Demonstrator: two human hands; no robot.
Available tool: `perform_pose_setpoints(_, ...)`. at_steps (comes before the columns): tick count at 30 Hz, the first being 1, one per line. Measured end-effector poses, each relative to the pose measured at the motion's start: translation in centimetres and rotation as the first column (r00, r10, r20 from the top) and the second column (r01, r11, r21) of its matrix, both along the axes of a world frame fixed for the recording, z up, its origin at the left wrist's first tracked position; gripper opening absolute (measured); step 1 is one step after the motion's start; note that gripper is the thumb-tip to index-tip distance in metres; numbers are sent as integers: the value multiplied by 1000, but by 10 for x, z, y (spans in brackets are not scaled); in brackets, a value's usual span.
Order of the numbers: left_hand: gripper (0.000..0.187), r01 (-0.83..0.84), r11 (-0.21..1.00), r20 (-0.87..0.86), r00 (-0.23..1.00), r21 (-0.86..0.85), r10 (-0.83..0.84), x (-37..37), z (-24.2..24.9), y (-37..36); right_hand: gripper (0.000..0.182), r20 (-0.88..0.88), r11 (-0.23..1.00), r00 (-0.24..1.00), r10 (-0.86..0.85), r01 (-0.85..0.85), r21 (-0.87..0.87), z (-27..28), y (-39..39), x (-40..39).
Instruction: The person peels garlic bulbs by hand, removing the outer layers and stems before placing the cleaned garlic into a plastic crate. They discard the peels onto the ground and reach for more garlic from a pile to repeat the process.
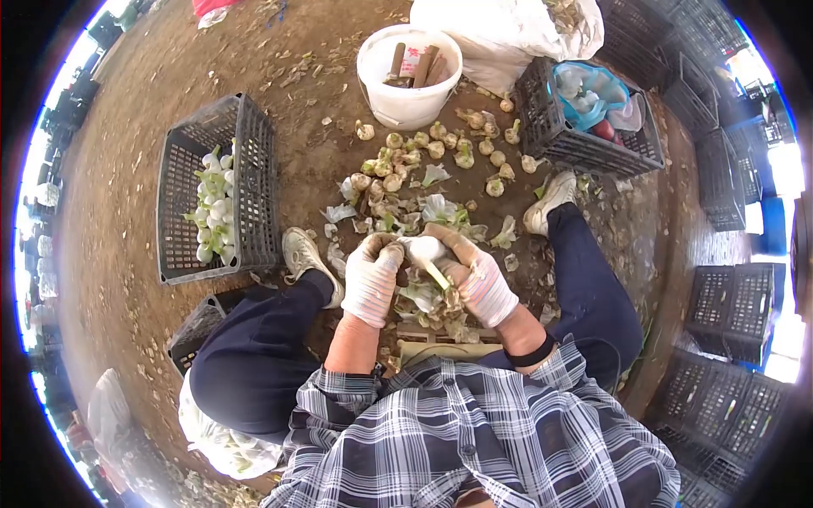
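Observation:
Both my hands wear dirty white work gloves and meet in front of me, between my knees. They grip one white garlic bulb (426, 250) with a pale green stem pointing down. My left hand (375, 275) is closed at the bulb's left side, its fingertips pinched there. Around the right side and the stem, the fingers of my right hand (472, 275) are wrapped. Just beyond lies a loose group of unpeeled garlic bulbs (392, 182) on the dirt. Peeled skins (436, 210) lie scattered around and below my hands.
A black crate (258, 190) at left holds peeled white garlic (216, 207). A white bucket (412, 106) with brown handles inside stands ahead, beside a white sack (483, 51). Another crate (542, 127) with a blue bag (589, 93) sits front right. Stacked crates (732, 309) line the right side.

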State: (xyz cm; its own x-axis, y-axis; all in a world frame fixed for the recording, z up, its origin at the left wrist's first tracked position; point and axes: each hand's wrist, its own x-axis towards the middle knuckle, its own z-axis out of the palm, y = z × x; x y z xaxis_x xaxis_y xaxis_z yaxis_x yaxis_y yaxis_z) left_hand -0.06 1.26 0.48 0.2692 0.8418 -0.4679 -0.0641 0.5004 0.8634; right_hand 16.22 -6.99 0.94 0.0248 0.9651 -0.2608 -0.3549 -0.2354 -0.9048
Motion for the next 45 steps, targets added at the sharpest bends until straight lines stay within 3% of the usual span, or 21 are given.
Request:
perform_pose_setpoints(3, 13, 58, 997, -78, 996, 60, -54, -3, -36, 8, 54, -300, 996, 953, 49, -68, -52, -23, 6, 7)
perform_pose_setpoints(5, 14, 75, 997, -108, 991, 11, -73, -2, -42, 7, 59, 174, 980, 972, 155, -128, -154, -30, 11, 1)
perform_pose_setpoints(7, 14, 28, 992, -51, 998, -126, -35, 3, -18, 6, 54, 597, 921, 718, 358, -165, -353, -8, 25, 0)
perform_pose_setpoints(9, 11, -181, 965, 81, 977, -190, 199, 2, -25, 12, 47, -106, 950, 993, 44, -74, -303, -21, 18, -5)
perform_pose_setpoints(11, 7, -389, 854, 173, 868, -346, 465, -6, -33, 27, 42, -640, 972, 760, -110, -51, -228, -29, 11, -4)
perform_pose_setpoints(14, 15, -512, 804, 153, 806, -303, 571, -16, -23, 38, 45, -627, 984, 777, -64, -57, -171, -23, 11, -3)
perform_pose_setpoints(17, 22, -279, 960, 59, 958, -32, 280, -12, -39, 27, 42, -671, 991, 740, -58, -37, -126, -28, 17, -3)
perform_pose_setpoints(18, 34, -161, 978, 61, 986, 135, 154, -8, -56, 23, 44, -393, 991, 919, -39, -13, -131, -34, 20, -2)
perform_pose_setpoints(19, 62, -139, 990, 227, 963, -36, 144, -5, -40, 18, 46, -68, 991, 997, -24, 15, -132, -42, 24, -2)
perform_pose_setpoints(20, 78, -55, 981, 263, 959, -188, 104, -3, -20, 17, 49, 264, 991, 964, -6, 42, -130, -46, 28, -3)
perform_pose_setpoints(23, 78, 97, 993, 93, 990, 72, -103, -1, -44, 15, 60, 557, 966, 803, 211, -257, 5, -47, 38, -3)
perform_pose_setpoints(25, 56, -29, 994, 31, 999, -109, 32, -6, -26, 28, 67, 265, 898, 860, 435, -438, -54, -13, 56, 28)
perform_pose_setpoints(26, 47, -119, 967, 87, 986, -224, 141, -13, -23, 37, 61, -50, 925, 954, 296, -299, -234, -34, 66, 48)
perform_pose_setpoints(27, 45, -180, 953, 353, 898, -245, 260, -34, -32, 50, 50, 537, 983, 838, 95, -163, 81, -98, 72, 74)
perform_pose_setpoints(28, 47, -233, 931, 583, 729, -282, 359, -58, -41, 65, 52, 510, 955, 860, -21, 169, -246, -76, 86, 86)
perform_pose_setpoints(30, 57, -423, 865, 735, 491, -268, 468, -78, -2, 94, 65, 944, 927, 193, 268, 214, -308, -128, 95, 141)
perform_pose_setpoints(33, 50, -691, 686, 490, 527, -230, 695, -93, 2, 106, 49, 827, 795, 52, 560, 248, -554, -162, 120, 177)
perform_pose_setpoints(37, 39, -479, 857, 303, 802, -189, 515, -63, -51, 87, 32, 810, 799, -13, 586, 180, -574, -213, 129, 204)
perform_pose_setpoints(42, 66, -46, 994, -139, 988, 101, 60, 7, -57, 42, 32, 808, 938, 513, 290, 14, -346, -123, 117, 134)
perform_pose_setpoints(44, 73, 268, 939, -354, 918, 214, -181, 24, -44, 26, 30, 463, 887, 842, 278, -39, -461, -77, 108, 89)
perform_pose_setpoints(45, 75, 289, 918, -309, 929, 271, -202, 28, -51, 17, 29, 446, 959, 864, 234, -131, -250, -54, 96, 74)
